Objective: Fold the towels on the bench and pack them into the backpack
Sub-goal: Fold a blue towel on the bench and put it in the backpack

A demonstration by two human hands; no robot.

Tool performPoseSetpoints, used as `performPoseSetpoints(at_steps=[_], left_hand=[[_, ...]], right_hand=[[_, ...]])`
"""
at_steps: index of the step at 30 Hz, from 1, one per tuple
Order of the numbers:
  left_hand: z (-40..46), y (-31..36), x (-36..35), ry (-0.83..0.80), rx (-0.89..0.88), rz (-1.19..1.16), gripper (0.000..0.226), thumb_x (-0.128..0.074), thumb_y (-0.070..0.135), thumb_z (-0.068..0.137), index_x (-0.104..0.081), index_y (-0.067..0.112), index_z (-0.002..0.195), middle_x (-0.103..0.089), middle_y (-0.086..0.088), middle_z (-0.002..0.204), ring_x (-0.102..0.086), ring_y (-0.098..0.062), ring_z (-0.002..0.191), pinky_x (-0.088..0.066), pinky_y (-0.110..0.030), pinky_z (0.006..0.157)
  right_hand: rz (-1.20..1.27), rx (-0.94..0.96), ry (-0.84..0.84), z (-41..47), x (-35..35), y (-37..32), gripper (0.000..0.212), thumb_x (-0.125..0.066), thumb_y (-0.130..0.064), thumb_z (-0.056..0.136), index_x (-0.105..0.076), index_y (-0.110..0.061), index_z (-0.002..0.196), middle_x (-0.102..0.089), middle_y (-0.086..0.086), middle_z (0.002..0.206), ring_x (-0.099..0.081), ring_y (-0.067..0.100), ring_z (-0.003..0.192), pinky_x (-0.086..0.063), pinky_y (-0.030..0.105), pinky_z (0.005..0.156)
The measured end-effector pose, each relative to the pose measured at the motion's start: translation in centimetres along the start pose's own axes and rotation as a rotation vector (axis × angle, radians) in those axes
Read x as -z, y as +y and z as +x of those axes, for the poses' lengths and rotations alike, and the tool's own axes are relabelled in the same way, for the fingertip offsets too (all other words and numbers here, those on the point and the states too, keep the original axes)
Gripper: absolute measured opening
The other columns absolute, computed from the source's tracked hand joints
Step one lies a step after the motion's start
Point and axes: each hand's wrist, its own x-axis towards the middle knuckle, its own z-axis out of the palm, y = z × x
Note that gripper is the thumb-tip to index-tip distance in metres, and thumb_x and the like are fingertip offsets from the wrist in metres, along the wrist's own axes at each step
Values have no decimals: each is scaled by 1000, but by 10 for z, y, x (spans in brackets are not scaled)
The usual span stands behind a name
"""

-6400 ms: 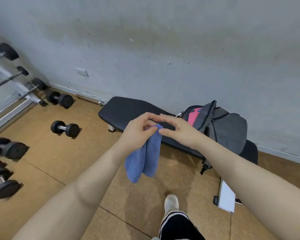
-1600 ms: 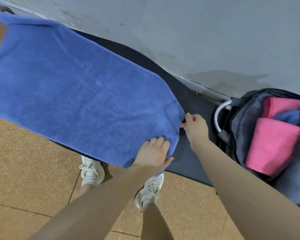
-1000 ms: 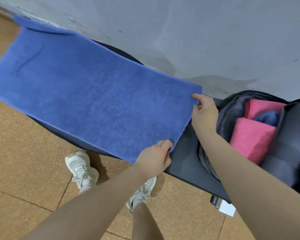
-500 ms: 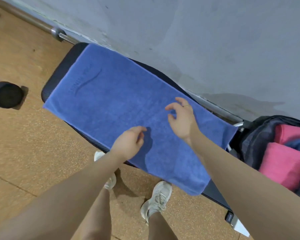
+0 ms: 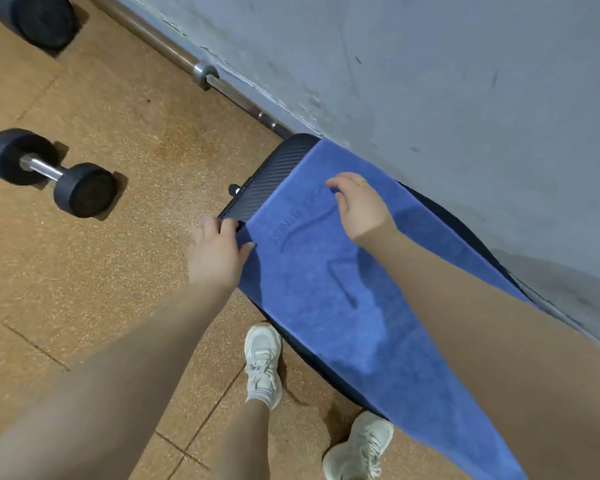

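The blue towel (image 5: 343, 306) lies flat along the black bench (image 5: 274, 174), its long axis running away from the dumbbell (image 5: 49, 171). The left hand (image 5: 215, 254) pinches its near end corner; the right hand (image 5: 361, 202) hovers over the far corner, fingers loosely curled and empty. Cork-coloured floor (image 5: 118, 271), grey wall (image 5: 430, 64) behind.

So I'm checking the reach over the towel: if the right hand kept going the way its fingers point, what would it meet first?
Probably the blue towel itself: the right hand hovers close over its far end, fingers angled toward that edge. Past it lies the bare end of the bench. Its height above the towel is unclear.
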Motion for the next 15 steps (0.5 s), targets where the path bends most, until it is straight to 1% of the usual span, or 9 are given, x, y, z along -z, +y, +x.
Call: performPoseSetpoints(at_steps=[2, 5, 7, 9, 10, 11, 12, 13, 15], left_hand=[[6, -7, -2, -33, -17, -5, 39, -54, 35, 90, -48, 7, 117, -42, -15, 125, -41, -35, 114, -40, -44, 90], [12, -10, 0, -105, -25, -72, 30, -54, 31, 90, -55, 6, 106, -44, -12, 114, -43, -32, 109, -40, -41, 88], [17, -9, 4, -170, -18, -103, 27, -55, 29, 90, -57, 6, 104, -43, -12, 113, -42, -31, 108, -41, -41, 89], [21, -11, 10, -211, -14, -131, 20, -56, 26, 88, -58, 8, 96, -43, -10, 109, -45, -30, 104, -42, -40, 87], [23, -12, 12, -220, -19, -146, 15, -56, 24, 87, -56, 9, 90, -42, -8, 104, -48, -30, 99, -43, -39, 82], [24, -13, 15, -229, -28, -162, 12, -55, 23, 87, -52, 11, 84, -41, -6, 99, -50, -30, 94, -42, -36, 77], [25, -15, 18, -242, -37, -175, 12, -55, 21, 87, -49, 12, 81, -40, -5, 96, -52, -30, 90, -41, -34, 71], [27, -17, 20, -258, -47, -188, 13, -54, 20, 87, -46, 13, 80, -41, -4, 94, -52, -29, 85, -39, -32, 67], [29, -20, 25, -292, -53, -231, 12, -54, 18, 86, -45, 13, 79, -45, -4, 89, -51, -26, 77, -37, -30, 62]], right_hand=[[-65, 25, -56, 23, -7, -12, 40, -33, -8, 97, -43, -15, 135, -33, 1, 148, -41, 22, 129, -35, 35, 106], [-92, 45, -93, 48, -14, -28, 45, -32, -1, 96, -40, -16, 138, -24, -3, 152, -37, 17, 132, -32, 26, 107], [-144, 55, -111, 59, -14, -33, 51, -34, 5, 93, -38, -16, 140, -22, -1, 153, -40, 20, 129, -36, 30, 104], [-357, 39, -241, 67, -8, -37, 62, -40, 11, 86, -34, -16, 142, -23, 2, 151, -49, 26, 118, -46, 38, 92], [-489, 34, -270, 71, -5, -38, 64, -45, 12, 82, -35, -14, 140, -29, 7, 146, -54, 29, 107, -50, 39, 79], [-607, 90, -191, 72, -3, -39, 63, -54, 13, 75, -43, -9, 133, -41, 13, 134, -57, 30, 89, -49, 37, 60], [-732, 168, -130, 70, 0, -41, 60, -65, 14, 59, -56, -6, 114, -55, 17, 110, -52, 29, 64, -35, 30, 40], [-870, 201, -30, 68, 4, -43, 54, -70, 14, 37, -63, -6, 87, -59, 15, 81, -37, 25, 46, -14, 20, 36], [-1012, 251, 145, 78, 12, -38, 42, -65, 5, 15, -52, -16, 49, -48, 2, 46, -22, 20, 34, 1, 16, 46]])
